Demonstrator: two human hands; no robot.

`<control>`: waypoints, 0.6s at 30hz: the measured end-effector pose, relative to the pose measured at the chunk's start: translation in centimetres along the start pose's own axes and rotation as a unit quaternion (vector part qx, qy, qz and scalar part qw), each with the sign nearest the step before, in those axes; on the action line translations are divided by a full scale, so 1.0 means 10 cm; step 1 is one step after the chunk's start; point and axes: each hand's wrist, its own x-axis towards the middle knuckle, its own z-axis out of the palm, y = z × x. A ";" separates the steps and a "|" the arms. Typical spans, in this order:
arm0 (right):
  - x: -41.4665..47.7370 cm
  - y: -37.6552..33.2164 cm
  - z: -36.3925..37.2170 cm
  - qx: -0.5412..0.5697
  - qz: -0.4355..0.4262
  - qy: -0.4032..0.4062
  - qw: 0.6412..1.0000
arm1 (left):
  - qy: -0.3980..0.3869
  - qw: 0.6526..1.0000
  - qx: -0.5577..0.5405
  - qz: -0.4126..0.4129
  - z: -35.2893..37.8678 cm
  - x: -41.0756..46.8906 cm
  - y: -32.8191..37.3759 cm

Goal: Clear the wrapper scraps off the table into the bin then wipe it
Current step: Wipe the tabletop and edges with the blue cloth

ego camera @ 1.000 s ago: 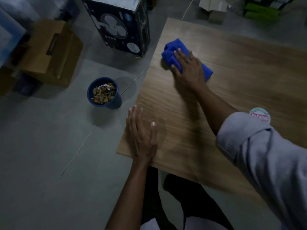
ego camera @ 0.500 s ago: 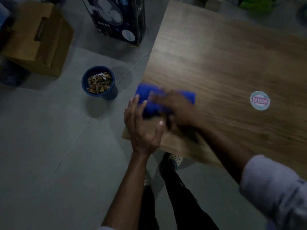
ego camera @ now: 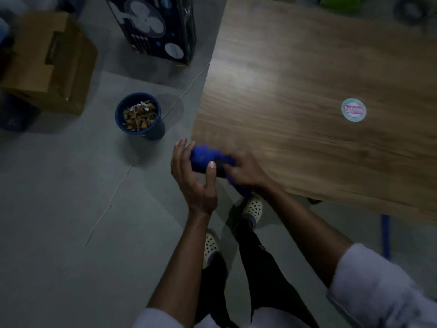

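Blue cloth (ego camera: 204, 157) is bunched at the table (ego camera: 295, 79) corner, about 7 o'clock on the tabletop and partly off the edge, with a tail hanging below.

The left hand (ego camera: 192, 176) is cupped round the cloth's outer end, fingers behind it and thumb in front. It probably sits just off the corner to catch whatever gets dragged over the edge. The right hand (ego camera: 246, 171) is clamped over the cloth from 3 o'clock. It's motion-blurred, but the fingers look curled onto the fabric, which fits pulling a wipe stroke to the edge.

The bin (ego camera: 139, 117), dark blue, stands on the floor at roughly 10 o'clock from the hands, near the table's left side and within easy reach for tipping. The wrapper scraps (ego camera: 139, 113) are piled inside it, and none show on the wood. I'd judge the clearing done and the wiping under way.

Writing:
- A round sticker (ego camera: 353, 110) at 3 o'clock on the table is pale teal with pink lettering, too smeared to read.
- The fan box (ego camera: 153, 27) at 12 o'clock shows a white fan drawing and round badges (text is too small to read).
- The cardboard box (ego camera: 47, 62) at 10 o'clock has no print I can make out.
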 end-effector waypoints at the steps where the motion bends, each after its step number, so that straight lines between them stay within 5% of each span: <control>1: -0.04 -0.08 -0.14 0.109 0.079 0.048 0.990 | 0.005 1.000 -0.009 -0.005 -0.02 -0.01 0.02; 3: -0.12 -0.17 -0.51 0.395 0.145 0.108 0.901 | 0.010 1.000 -0.019 -0.009 -0.03 -0.03 0.03; 5: -0.11 -0.12 -0.86 0.502 0.089 0.203 0.836 | 0.007 1.000 -0.022 -0.007 0.00 -0.06 0.03; 8: 0.04 0.13 -1.20 0.124 0.075 0.346 0.927 | -0.008 1.000 -0.024 -0.005 0.08 -0.12 0.00; 11: 0.37 0.59 -1.01 -0.194 0.154 0.313 0.917 | -0.023 0.999 -0.024 -0.013 0.15 -0.18 -0.06; 14: 0.55 0.65 -0.39 -0.322 0.113 0.263 0.902 | -0.025 0.999 -0.020 -0.014 0.17 -0.23 -0.16; 18: 0.27 0.39 0.39 -0.282 -0.078 0.138 0.946 | -0.018 1.000 -0.011 -0.017 0.14 -0.22 -0.21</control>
